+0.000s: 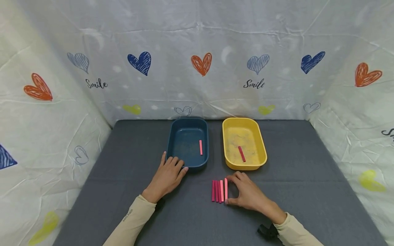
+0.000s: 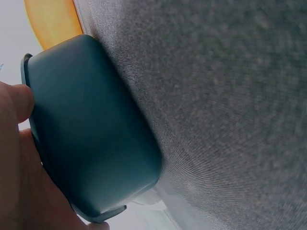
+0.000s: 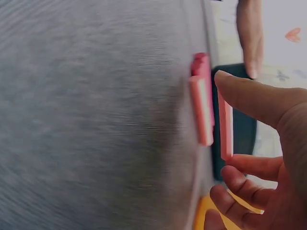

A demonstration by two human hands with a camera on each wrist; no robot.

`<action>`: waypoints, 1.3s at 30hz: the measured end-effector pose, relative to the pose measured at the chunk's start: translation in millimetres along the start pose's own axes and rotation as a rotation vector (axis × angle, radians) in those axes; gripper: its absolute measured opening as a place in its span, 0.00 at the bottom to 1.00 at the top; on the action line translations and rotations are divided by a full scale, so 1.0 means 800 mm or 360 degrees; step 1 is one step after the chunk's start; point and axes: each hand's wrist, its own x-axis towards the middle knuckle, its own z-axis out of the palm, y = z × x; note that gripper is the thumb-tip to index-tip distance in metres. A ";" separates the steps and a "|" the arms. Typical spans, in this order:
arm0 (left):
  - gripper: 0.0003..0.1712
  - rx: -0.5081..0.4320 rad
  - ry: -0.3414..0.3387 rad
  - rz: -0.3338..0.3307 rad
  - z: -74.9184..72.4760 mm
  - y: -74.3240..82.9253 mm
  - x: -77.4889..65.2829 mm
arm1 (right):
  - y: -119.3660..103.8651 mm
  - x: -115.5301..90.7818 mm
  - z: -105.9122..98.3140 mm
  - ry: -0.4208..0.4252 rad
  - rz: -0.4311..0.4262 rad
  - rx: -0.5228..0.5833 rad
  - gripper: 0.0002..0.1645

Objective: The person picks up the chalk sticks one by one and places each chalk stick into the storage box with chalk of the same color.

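Observation:
In the head view my left hand (image 1: 166,177) holds the near-left corner of a dark blue tub (image 1: 207,143), thumb at its near rim and fingers over the edge. A light pink chalk stick (image 1: 201,147) lies in that tub. My right hand (image 1: 249,193) pinches another light pink chalk stick (image 3: 225,129) by its two ends, between thumb and fingertip; the right wrist view shows it raised off the cloth. Just left of it, a row holds one light pink stick (image 1: 222,190) and several dark pink chalk sticks (image 1: 213,191).
A yellow tub (image 1: 261,150) stands right of the blue one, with one dark pink stick (image 1: 241,154) in it. Grey cloth (image 1: 129,205) covers the table. White curtains with hearts (image 1: 201,64) hang behind and at both sides.

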 end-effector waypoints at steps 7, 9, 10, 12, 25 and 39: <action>0.17 0.0013 -0.0008 0.0005 0.005 0.002 -0.007 | -0.012 -0.007 -0.020 0.0030 -0.0059 -0.0046 0.45; 0.17 0.0006 -0.0003 0.0011 0.005 0.002 -0.006 | -0.016 -0.007 -0.029 0.0057 -0.0060 -0.0040 0.46; 0.17 0.0003 0.0001 0.0014 0.005 0.003 -0.006 | -0.018 -0.006 -0.033 0.0075 -0.0057 -0.0034 0.46; 0.17 0.0007 0.0011 0.0021 0.004 0.002 -0.004 | -0.020 -0.003 -0.042 0.0113 -0.0056 -0.0031 0.47; 0.16 0.0047 0.0044 0.0021 0.003 0.000 -0.002 | -0.026 0.027 -0.072 0.0232 -0.0076 0.0080 0.48; 0.17 0.0034 0.0047 0.0020 0.004 -0.002 0.000 | -0.031 0.065 -0.083 0.0271 -0.0131 0.0156 0.48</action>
